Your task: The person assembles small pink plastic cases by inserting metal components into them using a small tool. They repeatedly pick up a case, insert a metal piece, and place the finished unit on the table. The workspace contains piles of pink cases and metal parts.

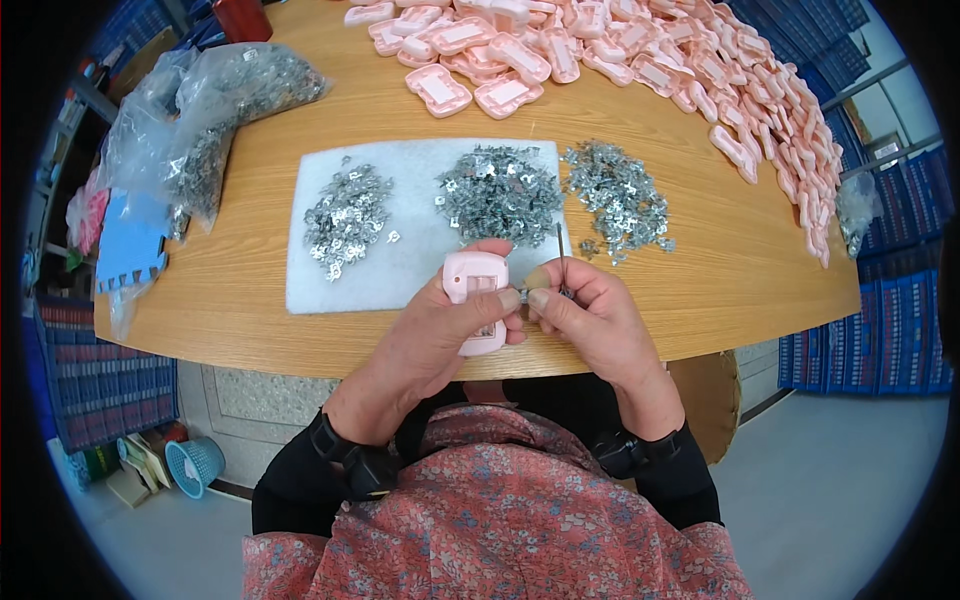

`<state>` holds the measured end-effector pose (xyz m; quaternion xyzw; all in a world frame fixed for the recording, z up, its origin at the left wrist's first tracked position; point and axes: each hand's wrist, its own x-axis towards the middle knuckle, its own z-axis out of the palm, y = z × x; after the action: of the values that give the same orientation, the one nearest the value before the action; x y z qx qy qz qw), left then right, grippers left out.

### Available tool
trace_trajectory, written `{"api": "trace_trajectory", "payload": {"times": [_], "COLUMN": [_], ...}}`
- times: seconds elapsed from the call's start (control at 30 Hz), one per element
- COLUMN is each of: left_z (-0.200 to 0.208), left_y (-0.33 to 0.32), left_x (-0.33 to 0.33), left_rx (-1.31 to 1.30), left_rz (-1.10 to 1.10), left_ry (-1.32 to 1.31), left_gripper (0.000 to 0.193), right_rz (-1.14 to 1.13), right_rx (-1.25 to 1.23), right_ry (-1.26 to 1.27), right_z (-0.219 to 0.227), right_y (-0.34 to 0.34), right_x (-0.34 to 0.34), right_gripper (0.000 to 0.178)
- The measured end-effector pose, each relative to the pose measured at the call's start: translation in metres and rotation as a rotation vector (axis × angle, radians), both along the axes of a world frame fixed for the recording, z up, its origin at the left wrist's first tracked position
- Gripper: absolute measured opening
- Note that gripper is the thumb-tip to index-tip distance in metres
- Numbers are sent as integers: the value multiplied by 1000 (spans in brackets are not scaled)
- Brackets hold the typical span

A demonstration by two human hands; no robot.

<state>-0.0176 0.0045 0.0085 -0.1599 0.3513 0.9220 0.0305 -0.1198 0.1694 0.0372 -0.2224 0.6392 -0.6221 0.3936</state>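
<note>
In my left hand [425,325] is a pink plastic casing [488,343], held upright with a rectangular opening facing up. The left thumb lies across that opening and hides part of it. My right hand [597,318] is close beside it, thumb and fingers pinched on small metal pieces [523,295] at the casing's right side. A thin dark metal rod [561,243] sticks up from between the right fingers; its lower end is hidden. Just beyond the hands, heaps of small silvery metal clips [500,195] lie on a white foam sheet [410,250].
Another heap of metal parts [620,200] sits on the wooden table [720,270] right of the sheet. Many pink casings [640,45] are piled along the back and right. Clear plastic bags of metal parts [215,115] and a blue foam mat [132,240] occupy the left.
</note>
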Motion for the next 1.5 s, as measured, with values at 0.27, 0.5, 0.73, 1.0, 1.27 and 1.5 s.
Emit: {"api": "trace_trajectory", "payload": {"times": [0.27, 0.5, 0.73, 1.0, 1.27, 1.5], "left_z": [3, 9, -4, 9, 0, 1], "left_y": [-1, -5, -8, 0, 0, 0], "left_x": [0, -4, -3, -8, -4, -3], "left_rx": [11, 207, 252, 99, 63, 87], "left_rz": [-33, -88, -162, -159, -205, -236], "left_ry": [-58, -110, -71, -229, -168, -145], "left_gripper": [49, 47, 58, 55, 58, 54], "right_rz": [-1, -51, -37, -29, -24, -42], "right_rx": [12, -50, 90, 183, 299, 202], "right_ry": [-67, 26, 529, 932, 520, 806], "right_z": [-4, 4, -5, -4, 14, 13], "right_y": [-4, -16, -22, -24, -17, -15], "right_x": [0, 4, 6, 8, 7, 13], "right_gripper": [17, 14, 10, 11, 15, 15]}}
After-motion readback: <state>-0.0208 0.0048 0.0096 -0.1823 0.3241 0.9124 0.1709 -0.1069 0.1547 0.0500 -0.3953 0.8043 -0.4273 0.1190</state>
